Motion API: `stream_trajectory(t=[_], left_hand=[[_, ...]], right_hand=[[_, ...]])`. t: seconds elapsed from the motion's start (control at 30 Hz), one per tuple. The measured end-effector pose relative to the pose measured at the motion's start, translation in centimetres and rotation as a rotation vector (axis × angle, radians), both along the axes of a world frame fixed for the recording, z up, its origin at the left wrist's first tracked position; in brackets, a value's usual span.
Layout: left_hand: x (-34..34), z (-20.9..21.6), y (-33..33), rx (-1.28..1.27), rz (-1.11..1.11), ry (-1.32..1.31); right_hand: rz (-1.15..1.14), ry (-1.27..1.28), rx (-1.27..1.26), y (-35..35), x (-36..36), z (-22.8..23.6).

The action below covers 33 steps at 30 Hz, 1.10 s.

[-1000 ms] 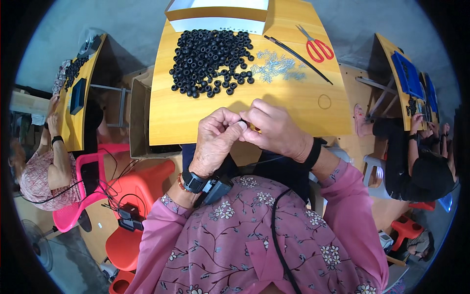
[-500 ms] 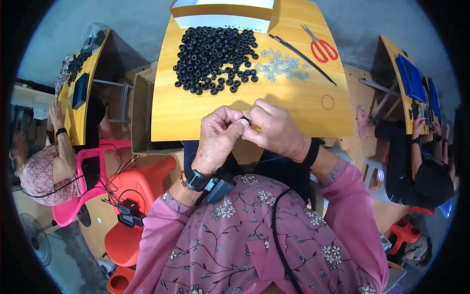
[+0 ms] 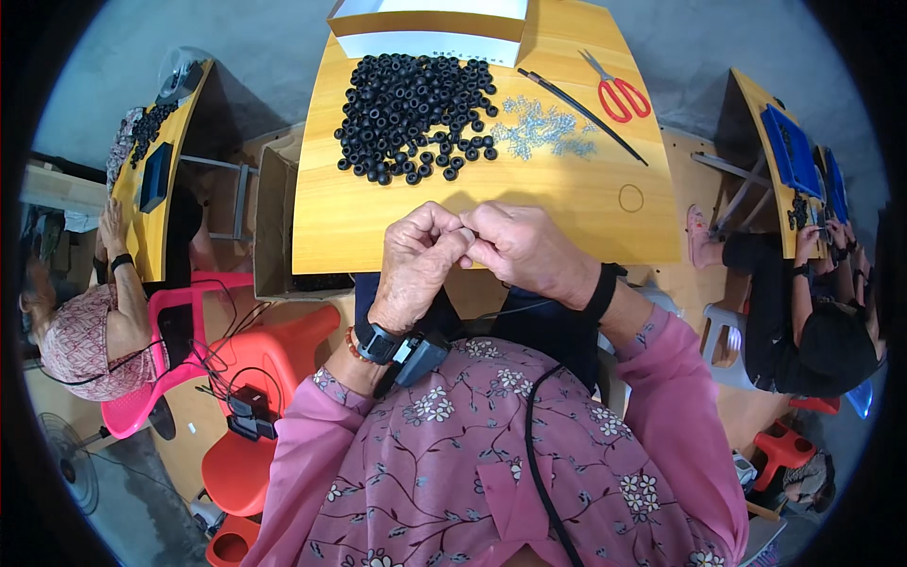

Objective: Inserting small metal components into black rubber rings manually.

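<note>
Over the near edge of the yellow table (image 3: 529, 222), my left hand (image 3: 420, 248) and my right hand (image 3: 524, 246) meet with their fingertips pinched together. What they hold is small and mostly covered by the fingers, so I cannot make it out. Beyond them lies a wide pile of black ring-shaped rubber pieces (image 3: 406, 113), each with a hole. Right of the pile are many small clear or silvery pieces (image 3: 540, 128), scattered in a patch. A thin loop (image 3: 631, 197) lies on the wood to the right of my hands.
A white open box (image 3: 430, 38) stands at the far edge. Thin black rods (image 3: 586, 113) and red-handled scissors (image 3: 619, 94) lie at the far right. A cardboard box (image 3: 274, 227) sits left of the table. Co-workers sit at tables on both sides; a red stool (image 3: 246, 463) is lower left.
The fingertips have shifted slightly, with my right fingers drawn closer over my left thumb. A dark bit seen between them before is now hidden. The table items stay put.
</note>
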<state>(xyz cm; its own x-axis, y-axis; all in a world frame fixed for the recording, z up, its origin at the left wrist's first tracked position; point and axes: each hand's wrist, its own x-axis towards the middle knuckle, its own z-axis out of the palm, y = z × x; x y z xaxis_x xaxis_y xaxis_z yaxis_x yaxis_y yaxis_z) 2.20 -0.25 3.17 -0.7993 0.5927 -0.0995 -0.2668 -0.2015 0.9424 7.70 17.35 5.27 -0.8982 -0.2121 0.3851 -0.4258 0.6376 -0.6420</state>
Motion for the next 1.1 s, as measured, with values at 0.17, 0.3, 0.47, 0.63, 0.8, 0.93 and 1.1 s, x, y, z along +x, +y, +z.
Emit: stream_trajectory(t=[0.17, 0.3, 0.47, 0.63, 0.8, 0.93, 1.1], left_hand=[[0.2, -0.1, -0.1, 0.097, 0.031, -0.148], [0.3, -0.7, 0.1, 0.139, 0.053, -0.153], [0.2, -0.3, 0.3, 0.107, 0.078, -0.114], [0.3, -0.7, 0.3, 0.048, 0.064, -0.079], [0.2, -0.7, 0.0, 0.014, 0.08, -0.105], [0.1, -0.5, -0.8, -0.01, 0.029, -0.153], [0.4, -0.3, -1.2, -0.032, 0.005, -0.085]], right_hand=[[-0.043, 0.019, -0.011, -0.5, 0.0, -0.3], [-0.04, -0.034, -0.051, -0.5, -0.1, -0.6], [-0.076, -0.041, -0.119, -0.6, -0.3, 0.7], [-0.008, -0.01, 0.075, 0.4, -0.6, 0.0], [0.019, -0.032, 0.219, 0.4, -0.7, 0.5], [0.027, -0.022, 0.234, 0.7, -0.7, 0.3], [0.051, -0.035, 0.243, 0.4, -0.5, 0.6]])
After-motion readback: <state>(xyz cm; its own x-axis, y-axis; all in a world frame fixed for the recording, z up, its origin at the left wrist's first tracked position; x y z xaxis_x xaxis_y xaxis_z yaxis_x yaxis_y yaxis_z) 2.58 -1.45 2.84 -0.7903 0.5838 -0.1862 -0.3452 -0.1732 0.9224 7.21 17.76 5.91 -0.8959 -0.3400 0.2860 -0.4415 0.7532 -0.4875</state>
